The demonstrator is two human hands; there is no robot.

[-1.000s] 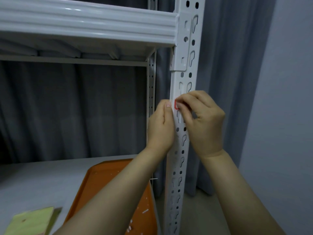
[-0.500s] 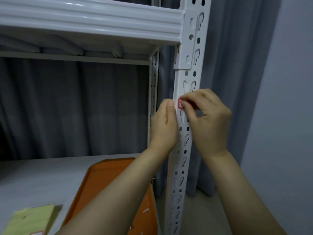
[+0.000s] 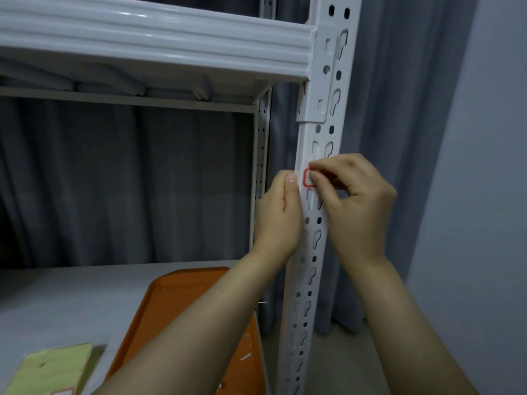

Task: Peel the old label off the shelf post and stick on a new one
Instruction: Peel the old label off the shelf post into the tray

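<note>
At the fingertips of the right hand (image 3: 356, 212) sits the red-edged label (image 3: 306, 178), stuck on the white post (image 3: 313, 252). The fingers are curled, and thumb and forefinger pinch the label's right part. How much of it has lifted is hidden under them. Just left of the label, the left hand (image 3: 281, 218) grips the post's edge, thumb straight up along the metal and the other fingers out of sight behind.

The peel looks barely begun. It should go best with a nail worked under one corner, then a slow pull kept low along the post so the paper comes off whole, with the left hand bracing. Below the hands, an orange tray (image 3: 182, 303) lies on the lower shelf (image 3: 71, 295).
</note>
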